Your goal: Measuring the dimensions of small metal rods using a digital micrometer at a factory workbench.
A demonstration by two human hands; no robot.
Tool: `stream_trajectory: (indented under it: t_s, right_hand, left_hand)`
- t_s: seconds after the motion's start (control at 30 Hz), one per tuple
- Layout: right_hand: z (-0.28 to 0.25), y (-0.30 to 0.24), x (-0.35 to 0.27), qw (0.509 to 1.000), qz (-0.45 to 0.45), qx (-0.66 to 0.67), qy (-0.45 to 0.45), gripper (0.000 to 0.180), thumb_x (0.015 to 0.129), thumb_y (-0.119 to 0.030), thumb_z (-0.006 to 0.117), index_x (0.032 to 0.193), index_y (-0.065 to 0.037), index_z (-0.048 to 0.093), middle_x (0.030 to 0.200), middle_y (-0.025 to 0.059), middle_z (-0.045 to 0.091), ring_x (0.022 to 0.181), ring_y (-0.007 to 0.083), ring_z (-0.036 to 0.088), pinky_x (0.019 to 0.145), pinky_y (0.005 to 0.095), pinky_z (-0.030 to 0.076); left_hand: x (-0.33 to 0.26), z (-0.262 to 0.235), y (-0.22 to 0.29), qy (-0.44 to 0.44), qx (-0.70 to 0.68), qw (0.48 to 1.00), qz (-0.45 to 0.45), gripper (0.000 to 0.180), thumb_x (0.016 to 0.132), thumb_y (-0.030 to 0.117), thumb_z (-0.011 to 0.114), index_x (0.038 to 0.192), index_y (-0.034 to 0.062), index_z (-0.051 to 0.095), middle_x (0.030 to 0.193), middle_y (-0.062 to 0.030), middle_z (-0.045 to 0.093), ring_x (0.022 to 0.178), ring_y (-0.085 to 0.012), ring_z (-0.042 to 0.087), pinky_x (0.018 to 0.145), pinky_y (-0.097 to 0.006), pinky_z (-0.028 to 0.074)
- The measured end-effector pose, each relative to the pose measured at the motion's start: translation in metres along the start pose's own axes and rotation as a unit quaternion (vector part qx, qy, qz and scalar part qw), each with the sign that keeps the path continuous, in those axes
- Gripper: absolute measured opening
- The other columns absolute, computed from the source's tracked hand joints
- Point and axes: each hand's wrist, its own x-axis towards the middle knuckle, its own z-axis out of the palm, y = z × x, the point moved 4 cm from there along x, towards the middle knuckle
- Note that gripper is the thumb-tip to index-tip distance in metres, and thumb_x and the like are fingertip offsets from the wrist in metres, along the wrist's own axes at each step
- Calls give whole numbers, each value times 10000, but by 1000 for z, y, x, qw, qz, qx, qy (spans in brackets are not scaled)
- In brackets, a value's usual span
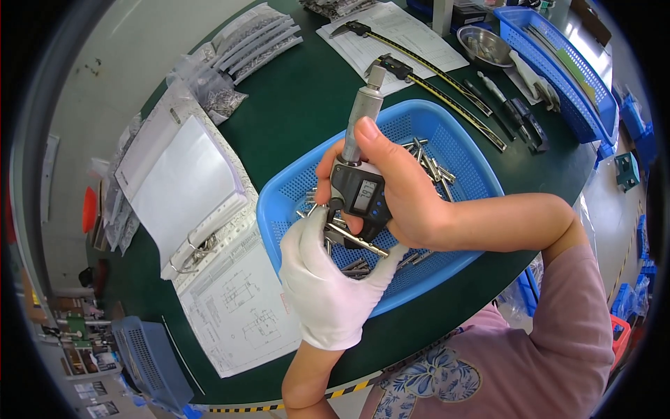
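My right hand [412, 192] is bare and wraps round a digital micrometer [363, 192], with the thumb along its silver barrel. A white glove covers my left hand [324, 293], which holds a slim metal pin [364, 241] with small holes or notches near one end. The pin lies at the micrometer's jaws; whether both faces touch it is hidden by the fingers. Both hands are over a blue perforated basket [484, 167], where several loose metal pins [433, 166] lie in groups.
An open ring binder [178, 160] and drawing sheets [244, 314] lie left. Bagged parts [255, 42] sit behind. Two digital calipers [398, 66], a metal bowl [484, 47], hand tools [516, 115] and a blue tray [558, 70] stand at the far right of the green table [279, 129].
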Motion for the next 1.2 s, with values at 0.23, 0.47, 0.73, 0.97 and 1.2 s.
stream_trajectory:
  t_s: [0.23,0.47,0.73,0.97,1.2]
  right_hand:
    - [1,3,-1,1000,8,0,12,564,858,-526,244,854,-30,510,731,102,562,477,129,482,466,232,412]
    - [0,2,-2,999,5,2,45,540,881,-481,228,860,-22,511,709,97,568,450,123,485,432,229,415]
    - [-1,5,3,995,56,-28,72,579,902,-411,94,875,-12,513,696,117,569,391,139,440,399,235,399]
    - [-3,5,3,993,106,16,49,584,895,-416,101,874,0,511,699,124,570,387,153,437,406,247,394]
    - [-1,-2,0,990,138,6,27,586,887,-427,122,903,5,517,709,130,570,399,159,442,417,252,395]
  left_hand:
    - [-2,5,-3,-1,-72,997,4,712,558,268,769,1082,-32,391,934,-167,457,814,-290,494,704,-351,417]
    - [-3,9,-2,-56,-54,997,8,765,644,344,697,1134,-107,321,975,-216,417,865,-320,462,721,-367,405]
    - [-5,10,-11,-63,-77,994,34,579,749,291,581,1112,-91,342,974,-212,413,833,-321,472,716,-353,403]
    - [-10,13,-37,-67,-395,883,-243,294,915,226,347,926,-24,502,801,-45,510,719,-92,446,690,-237,384]
    - [-10,8,-34,-34,-404,868,-286,220,891,205,428,897,-4,500,780,-25,513,679,-74,452,648,-209,394]
